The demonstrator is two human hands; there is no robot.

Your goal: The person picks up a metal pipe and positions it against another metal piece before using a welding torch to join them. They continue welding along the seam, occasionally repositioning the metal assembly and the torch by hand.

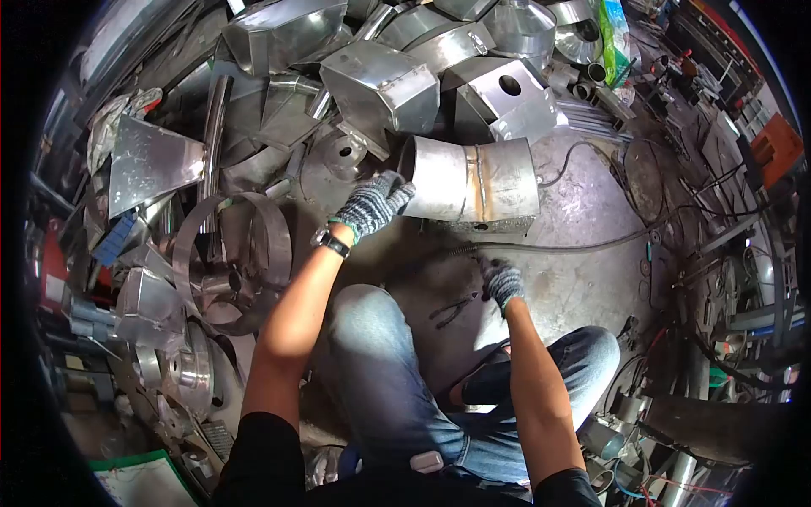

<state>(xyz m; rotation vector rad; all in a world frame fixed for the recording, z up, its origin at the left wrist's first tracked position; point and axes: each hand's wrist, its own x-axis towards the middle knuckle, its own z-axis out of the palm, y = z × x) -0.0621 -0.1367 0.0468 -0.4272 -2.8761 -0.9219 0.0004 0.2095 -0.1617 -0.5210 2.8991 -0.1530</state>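
Note:
A welded sheet-metal pipe elbow (507, 173), with a brown heat-stained seam around its middle, lies on its side on a low block (498, 226). My left hand (376, 203), in a grey knitted glove, has its fingers closed at the elbow's left rim. My right hand (504, 285), gloved alike, is low over the floor in front of the elbow; its fingertips are dark and hard to make out. Just beyond it runs a black cable (557, 248) with a coiled sleeve. Pliers (454, 312) lie on the floor to the left of that hand.
Several sheet-metal hoods and ducts (380, 89) are piled behind the elbow. A metal ring (283, 241) and a flared sheet piece (152, 165) are at left. Steel stock and tools (743, 279) crowd the right side. My knees (367, 317) are close in front.

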